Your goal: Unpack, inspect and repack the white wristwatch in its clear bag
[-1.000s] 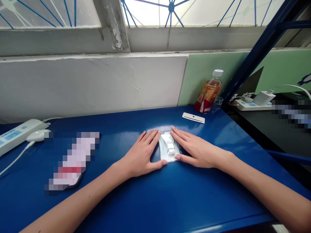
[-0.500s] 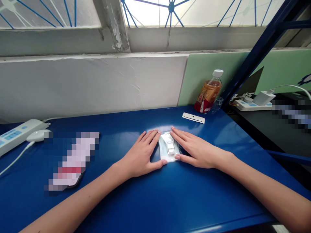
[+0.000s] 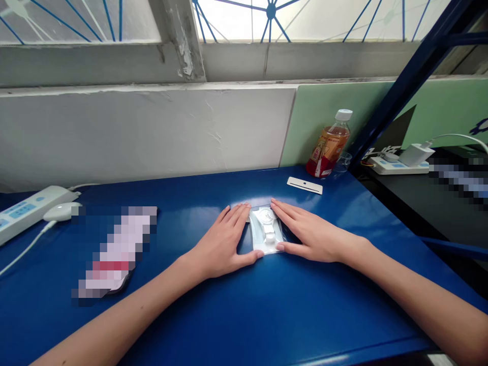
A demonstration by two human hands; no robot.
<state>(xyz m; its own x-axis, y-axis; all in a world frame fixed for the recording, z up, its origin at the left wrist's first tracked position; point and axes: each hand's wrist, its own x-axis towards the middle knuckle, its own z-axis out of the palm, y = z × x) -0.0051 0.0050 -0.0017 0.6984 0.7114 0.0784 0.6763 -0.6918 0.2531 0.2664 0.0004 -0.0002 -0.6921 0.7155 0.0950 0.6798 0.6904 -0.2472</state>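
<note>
A white wristwatch [image 3: 268, 218] lies inside a small clear plastic packet [image 3: 259, 241] on the blue table. My left hand [image 3: 225, 241] rests flat at the packet's left side, fingertips near its upper left corner and thumb on its lower edge. On the other side, my right hand [image 3: 305, 229] is stretched out, with fingertips by the upper right corner and thumb at the lower right corner. Both hands have their fingers extended, and neither is wrapped round the packet.
A blurred-out phone [image 3: 122, 249] lies to the left, near a power strip [image 3: 34, 206] with a white charger [image 3: 63, 211]. Behind my right hand are a flat white strip [image 3: 304, 185] and a drink bottle [image 3: 328, 147]. A blue metal post [image 3: 400, 86] rises at the right.
My right fingertips have shifted slightly off the packet toward its right edge, showing more of the watch face. My left hand stays nearly still.
</note>
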